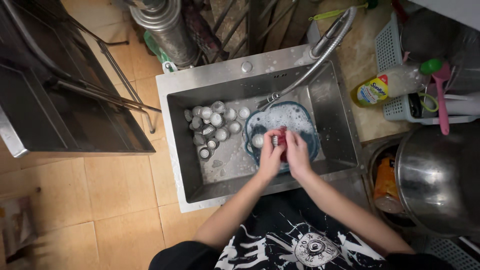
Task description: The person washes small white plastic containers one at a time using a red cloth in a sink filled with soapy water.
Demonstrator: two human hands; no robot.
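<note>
Black printed shirt is filling the bottom of the head view, and our two forearms are reaching forward from it over the steel sink.

We are holding both hands together above a blue bowl full of soapy water, which is sitting in the right half of the sink under the spout of the flexible tap. Our left hand is closing its grip on a small fluted metal cup. Our right hand is clenching a red scrubber and pressing it against that cup. One more cup is floating in the suds just beside the left hand.

Progress, as we are judging it: a cluster of the same small cups is lying on the sink floor to the left of the bowl, most of them wet with flecks of foam. We are taking these as the scrubbed ones awaiting a rinse, though we cannot tell that for certain. How many cups are lying under the suds we cannot tell either.

A dish soap bottle is lying on the white rack on the worktop to the right. A large steel pot is sitting near our right elbow.
</note>
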